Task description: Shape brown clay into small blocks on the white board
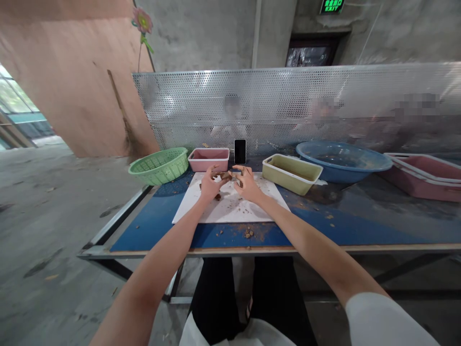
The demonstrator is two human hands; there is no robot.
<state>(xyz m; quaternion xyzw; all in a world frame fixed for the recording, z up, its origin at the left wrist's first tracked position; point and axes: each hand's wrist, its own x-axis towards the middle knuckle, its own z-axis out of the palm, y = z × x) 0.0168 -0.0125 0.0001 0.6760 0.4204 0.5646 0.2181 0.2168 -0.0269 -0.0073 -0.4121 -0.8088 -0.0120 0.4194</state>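
Over a white board on the blue tabletop, my left hand and my right hand face each other. Between them is a brown, earthy lump, perhaps clay or soil. Curled fingers of both hands grip it from either side, and they hide part of its shape. Below my left hand lies a smaller dark brown piece. Brown crumbs are scattered across the board, mostly under and in front of my right hand.
Behind the board stand a pink basket and an upright phone. A green colander is at left. Rightward are a yellow-green basket, a blue basin and stacked pink baskets. Small clods lie near the table's front edge.
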